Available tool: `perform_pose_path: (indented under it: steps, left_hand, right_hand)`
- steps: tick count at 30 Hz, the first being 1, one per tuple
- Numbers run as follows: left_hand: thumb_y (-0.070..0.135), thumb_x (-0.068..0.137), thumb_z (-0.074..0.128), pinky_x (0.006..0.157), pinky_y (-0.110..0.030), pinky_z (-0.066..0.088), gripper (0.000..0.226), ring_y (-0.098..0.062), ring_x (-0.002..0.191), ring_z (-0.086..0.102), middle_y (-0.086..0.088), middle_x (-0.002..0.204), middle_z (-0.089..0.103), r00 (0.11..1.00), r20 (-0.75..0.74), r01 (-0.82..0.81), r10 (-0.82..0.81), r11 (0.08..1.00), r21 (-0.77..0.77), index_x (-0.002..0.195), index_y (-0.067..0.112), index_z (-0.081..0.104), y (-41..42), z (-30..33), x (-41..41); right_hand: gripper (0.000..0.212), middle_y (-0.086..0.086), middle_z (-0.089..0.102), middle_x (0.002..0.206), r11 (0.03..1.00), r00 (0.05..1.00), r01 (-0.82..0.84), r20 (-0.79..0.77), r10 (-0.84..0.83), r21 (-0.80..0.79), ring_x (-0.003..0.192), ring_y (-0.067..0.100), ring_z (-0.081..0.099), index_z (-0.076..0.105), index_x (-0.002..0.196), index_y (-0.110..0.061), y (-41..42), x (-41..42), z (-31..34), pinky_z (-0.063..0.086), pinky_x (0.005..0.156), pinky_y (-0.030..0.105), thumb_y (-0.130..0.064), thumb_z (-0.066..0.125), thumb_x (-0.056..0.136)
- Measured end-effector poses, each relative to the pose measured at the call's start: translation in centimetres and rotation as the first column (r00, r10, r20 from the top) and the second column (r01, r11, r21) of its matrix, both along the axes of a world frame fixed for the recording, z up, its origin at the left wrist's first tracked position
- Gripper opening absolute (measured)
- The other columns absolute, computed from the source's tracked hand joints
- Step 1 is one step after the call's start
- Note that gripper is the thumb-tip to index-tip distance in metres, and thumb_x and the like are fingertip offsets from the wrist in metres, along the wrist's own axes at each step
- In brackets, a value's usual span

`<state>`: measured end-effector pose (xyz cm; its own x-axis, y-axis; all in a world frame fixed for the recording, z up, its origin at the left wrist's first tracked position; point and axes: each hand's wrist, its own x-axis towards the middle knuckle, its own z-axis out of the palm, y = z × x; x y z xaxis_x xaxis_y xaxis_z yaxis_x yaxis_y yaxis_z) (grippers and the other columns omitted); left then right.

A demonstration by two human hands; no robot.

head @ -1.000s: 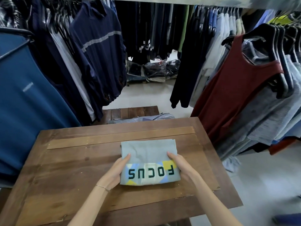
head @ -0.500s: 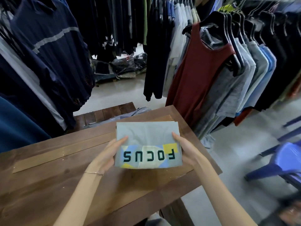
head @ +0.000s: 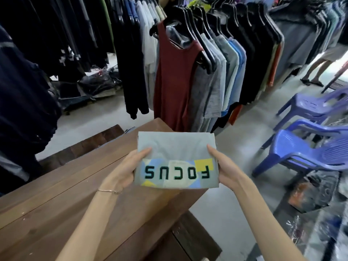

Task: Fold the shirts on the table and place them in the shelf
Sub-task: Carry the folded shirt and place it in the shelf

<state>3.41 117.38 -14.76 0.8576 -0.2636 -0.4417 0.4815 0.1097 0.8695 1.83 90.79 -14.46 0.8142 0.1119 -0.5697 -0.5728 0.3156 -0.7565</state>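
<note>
**Folded shirt lifted, carry to shelf pending**

Folding done for this piece, judging by its shape: a pale grey-green folded cotton shirt (head: 177,147), squared into a flat rectangle, printed band with dark letters "FOCUS" and blue, yellow and cream patches facing up. Held level in the air above the far right corner of the brown wooden plank counter (head: 56,204), partly out past the right edge and over the grey floor, not resting on the wood.

Left hand (head: 126,170) gripping the left edge, thumb on top, fingers curled beneath and hidden. Right hand (head: 224,168) gripping the right edge the same way, thumb on top near the upper part of the band. Thin bracelet (head: 109,191) on the left wrist.

Step in hand, by all appearances: transfer from counter to shelf. No shelf in view; only a rack of hanging garments, with a dark red sleeveless top (head: 175,76) in front, and purple plastic chairs (head: 308,147) to the right.

Next move calls for an even two-sided hold, shirt kept flat so the layers stay stacked, then sliding in flat onto the shelf.
</note>
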Motion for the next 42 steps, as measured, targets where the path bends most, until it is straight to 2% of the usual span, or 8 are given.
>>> perform_pose_path:
  steps: [5,9,12,16,20,26,36,42]
  left_hand:
    - [0.029,0.097,0.048,0.083,-0.041,0.057,0.032,-0.031,0.100,0.068,-0.013,0.109,0.071,0.993,0.037,0.111,-0.113,0.992,0.064,0.117,0.008,0.063,-6.4,2.0,1.3]
    - [0.028,0.096,0.049,0.066,-0.033,0.060,0.025,-0.021,0.079,0.072,-0.009,0.096,0.074,0.981,0.046,0.182,-0.186,0.980,0.087,0.103,0.012,0.067,-13.2,3.4,2.1]
    - [0.029,0.096,0.051,0.072,-0.039,0.059,0.025,-0.024,0.079,0.072,-0.014,0.102,0.073,0.966,0.043,0.248,-0.255,0.962,0.114,0.101,0.012,0.068,-18.7,3.9,2.3]
    - [0.029,0.097,0.050,0.081,-0.043,0.055,0.030,-0.028,0.081,0.070,-0.016,0.105,0.071,0.931,0.038,0.355,-0.363,0.925,0.139,0.109,0.008,0.066,-26.3,4.6,2.2]
    - [0.030,0.097,0.050,0.071,-0.040,0.059,0.031,-0.030,0.083,0.070,-0.018,0.105,0.071,0.878,0.043,0.468,-0.477,0.874,0.128,0.111,0.007,0.065,-33.2,5.0,1.3]
    - [0.030,0.094,0.053,0.071,-0.043,0.058,0.029,-0.030,0.082,0.071,-0.017,0.104,0.071,0.749,0.053,0.653,-0.660,0.750,0.109,0.108,0.007,0.066,-41.2,4.9,-0.1]
    - [0.029,0.092,0.054,0.080,-0.041,0.054,0.031,-0.026,0.084,0.071,-0.015,0.104,0.072,0.404,0.068,0.909,-0.912,0.408,0.081,0.109,0.006,0.067,-52.2,4.4,-2.6]
    - [0.028,0.090,0.058,0.057,-0.038,0.059,0.026,-0.028,0.076,0.072,-0.014,0.097,0.073,0.226,0.009,0.973,-0.974,0.226,0.052,0.106,0.009,0.067,-57.3,4.5,-5.0]
  right_hand:
    - [0.039,0.010,0.070,0.114,0.994,0.994,0.108,0.036,-0.108,-0.004,0.104,0.026,0.067,0.063,0.119,-0.013,-6.0,-1.7,1.7,0.053,0.082,0.040,-0.040,0.044,0.098]
    - [0.042,0.008,0.070,0.114,0.979,0.976,0.205,0.079,-0.205,0.006,0.106,0.025,0.067,0.063,0.119,-0.016,-11.9,-3.8,2.7,0.051,0.087,0.041,-0.045,0.045,0.096]
    - [0.045,0.006,0.069,0.117,0.964,0.960,0.264,0.095,-0.264,0.006,0.108,0.024,0.066,0.062,0.122,-0.018,-16.4,-5.9,3.4,0.051,0.090,0.041,-0.049,0.046,0.093]
    - [0.044,0.007,0.069,0.116,0.917,0.909,0.398,0.120,-0.399,0.033,0.105,0.022,0.067,0.062,0.122,-0.015,-21.9,-9.2,4.3,0.056,0.084,0.036,-0.046,0.043,0.096]
    - [0.036,0.006,0.073,0.106,0.834,0.822,0.548,0.143,-0.551,0.065,0.093,0.020,0.071,0.068,0.107,-0.017,-26.4,-13.1,5.0,0.059,0.077,0.035,-0.040,0.043,0.097]
    - [0.038,0.009,0.070,0.115,0.671,0.658,0.738,0.149,-0.738,0.070,0.104,0.023,0.067,0.063,0.122,-0.013,-30.3,-18.6,4.8,0.058,0.081,0.036,-0.037,0.049,0.096]
    - [0.035,0.011,0.069,0.116,0.350,0.337,0.935,0.149,-0.929,0.063,0.110,0.027,0.064,0.062,0.121,-0.015,-32.0,-25.9,4.5,0.049,0.097,0.045,-0.034,0.053,0.094]
    - [0.035,0.011,0.069,0.116,0.124,0.111,0.988,0.134,-0.985,0.095,0.107,0.025,0.066,0.061,0.123,-0.013,-31.2,-29.0,4.2,0.054,0.089,0.039,-0.032,0.052,0.095]
